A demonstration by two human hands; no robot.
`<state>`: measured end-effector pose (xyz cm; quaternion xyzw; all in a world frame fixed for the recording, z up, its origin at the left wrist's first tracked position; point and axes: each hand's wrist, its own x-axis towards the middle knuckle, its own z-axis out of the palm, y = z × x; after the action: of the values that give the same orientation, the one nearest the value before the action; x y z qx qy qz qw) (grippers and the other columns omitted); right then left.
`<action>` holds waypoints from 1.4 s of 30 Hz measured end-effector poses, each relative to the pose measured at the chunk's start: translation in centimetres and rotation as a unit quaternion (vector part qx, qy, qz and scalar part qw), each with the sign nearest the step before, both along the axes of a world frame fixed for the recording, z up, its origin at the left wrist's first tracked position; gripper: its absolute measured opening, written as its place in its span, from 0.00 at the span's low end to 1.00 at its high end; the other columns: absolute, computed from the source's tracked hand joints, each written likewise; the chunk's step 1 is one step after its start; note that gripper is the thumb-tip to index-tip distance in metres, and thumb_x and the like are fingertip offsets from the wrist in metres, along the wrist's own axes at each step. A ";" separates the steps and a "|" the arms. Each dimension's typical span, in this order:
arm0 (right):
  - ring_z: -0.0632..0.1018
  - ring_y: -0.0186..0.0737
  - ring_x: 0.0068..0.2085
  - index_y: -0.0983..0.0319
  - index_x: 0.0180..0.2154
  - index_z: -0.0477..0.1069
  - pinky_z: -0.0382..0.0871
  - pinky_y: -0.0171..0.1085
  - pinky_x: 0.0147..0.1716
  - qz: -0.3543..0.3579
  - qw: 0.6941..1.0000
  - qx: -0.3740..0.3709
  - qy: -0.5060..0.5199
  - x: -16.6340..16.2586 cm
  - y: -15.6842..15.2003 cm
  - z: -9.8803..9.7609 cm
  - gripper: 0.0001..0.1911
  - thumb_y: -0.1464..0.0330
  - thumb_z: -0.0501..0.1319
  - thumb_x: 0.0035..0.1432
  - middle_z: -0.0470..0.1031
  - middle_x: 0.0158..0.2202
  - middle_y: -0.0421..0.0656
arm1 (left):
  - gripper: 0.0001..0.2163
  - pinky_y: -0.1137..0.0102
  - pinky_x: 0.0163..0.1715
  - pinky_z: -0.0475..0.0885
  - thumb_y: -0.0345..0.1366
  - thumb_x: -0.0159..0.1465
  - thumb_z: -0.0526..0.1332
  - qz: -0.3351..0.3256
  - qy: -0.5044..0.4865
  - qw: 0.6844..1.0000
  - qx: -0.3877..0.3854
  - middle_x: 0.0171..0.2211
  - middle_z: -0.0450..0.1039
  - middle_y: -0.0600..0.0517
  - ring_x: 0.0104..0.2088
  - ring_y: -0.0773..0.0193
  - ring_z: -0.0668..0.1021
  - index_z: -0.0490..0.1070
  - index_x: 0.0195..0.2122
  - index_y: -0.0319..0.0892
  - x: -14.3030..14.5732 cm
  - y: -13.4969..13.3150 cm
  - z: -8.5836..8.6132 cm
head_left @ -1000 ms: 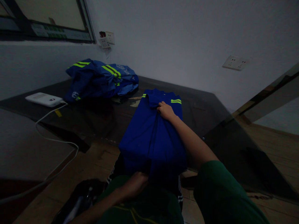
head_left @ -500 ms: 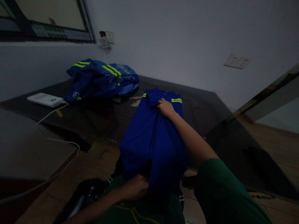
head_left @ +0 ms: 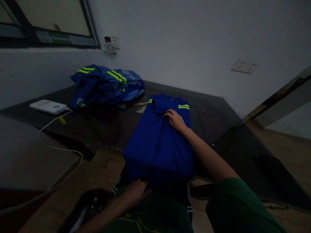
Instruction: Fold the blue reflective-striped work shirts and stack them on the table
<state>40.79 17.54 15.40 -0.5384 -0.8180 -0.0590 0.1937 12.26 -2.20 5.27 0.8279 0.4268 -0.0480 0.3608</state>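
A blue jacket [head_left: 143,145] with yellow-green stripes lies front up, its collar end on the dark table and its lower end hanging over the near edge toward my lap. Just below the collar, my right hand [head_left: 176,120] has its fingers closed on the front opening. My left hand [head_left: 138,191] is at the bottom hem by my lap, its fingers curled at the cloth and partly hidden under it. A dark seam runs down the jacket's front between the two hands.
Another blue garment with stripes [head_left: 109,82] lies crumpled at the back left of the dark table [head_left: 209,106]. A white device [head_left: 47,106] with a cable [head_left: 60,147] sits at the left edge. A dark bag [head_left: 85,207] is on the floor at lower left.
My right hand has slid slightly down the front from the collar. My left hand has moved a little left and up, and the lower front flap now lies flatter.
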 end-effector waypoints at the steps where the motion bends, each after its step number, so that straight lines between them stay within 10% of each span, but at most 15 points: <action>1: 0.68 0.43 0.53 0.60 0.49 0.71 0.65 0.41 0.50 0.010 0.999 0.009 0.033 0.7 -0.9 0.3 0.21 0.79 0.49 0.59 0.67 0.54 0.48 | 0.13 0.63 0.46 0.70 0.39 0.64 0.59 -0.005 0.002 1.000 -0.001 0.46 0.76 0.43 0.47 0.52 0.78 0.73 0.48 0.42 -0.9 -0.1 1.1; 9: 0.73 0.47 0.53 0.58 0.53 0.69 0.66 0.50 0.55 -0.037 0.986 -0.094 0.130 4.9 -12.9 0.5 0.18 0.61 0.53 0.64 0.73 0.52 0.49 | 0.12 0.68 0.49 0.69 0.40 0.69 0.54 -0.129 -0.199 0.966 0.100 0.45 0.77 0.51 0.46 0.62 0.78 0.73 0.49 0.46 -0.3 4.0 11.0; 16: 0.54 0.51 0.67 0.59 0.65 0.55 0.51 0.59 0.62 -0.064 0.986 -0.151 -0.012 3.0 -17.8 -2.7 0.31 0.56 0.53 0.64 0.52 0.67 0.52 | 0.47 0.41 0.61 0.40 0.45 0.49 0.73 -0.259 -0.090 0.901 0.336 0.69 0.41 0.44 0.68 0.41 0.44 0.48 0.67 0.56 6.0 8.1 8.1; 32: 0.53 0.51 0.67 0.56 0.66 0.49 0.46 0.66 0.61 -0.066 0.984 -0.163 -0.040 -0.1 -23.4 -3.2 0.35 0.60 0.58 0.61 0.50 0.68 0.51 | 0.37 0.42 0.60 0.54 0.29 0.61 0.63 -0.237 -0.038 0.889 0.390 0.68 0.49 0.47 0.66 0.44 0.55 0.47 0.66 0.61 2.9 2.1 5.9; 37: 0.57 0.54 0.66 0.52 0.66 0.51 0.42 0.68 0.60 -0.049 0.979 -0.200 -0.006 -0.8 -26.4 -2.6 0.38 0.60 0.63 0.57 0.54 0.66 0.51 | 0.40 0.46 0.60 0.57 0.32 0.57 0.67 -0.249 -0.073 0.922 0.287 0.65 0.57 0.48 0.63 0.47 0.62 0.48 0.66 0.59 0.5 0.2 9.5; 42: 0.73 0.47 0.56 0.55 0.53 0.71 0.57 0.56 0.60 -0.021 0.967 -0.224 0.122 1.4 -23.6 1.6 0.18 0.60 0.57 0.63 0.72 0.56 0.48 | 0.20 0.57 0.60 0.59 0.34 0.68 0.55 -0.200 -0.161 0.923 0.288 0.59 0.66 0.50 0.57 0.60 0.70 0.60 0.61 0.53 0.7 6.8 13.4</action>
<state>42.20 -6.03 16.97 -0.5882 -0.7690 0.1881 0.1651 12.91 4.60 18.71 0.9607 0.1844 0.1393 0.1536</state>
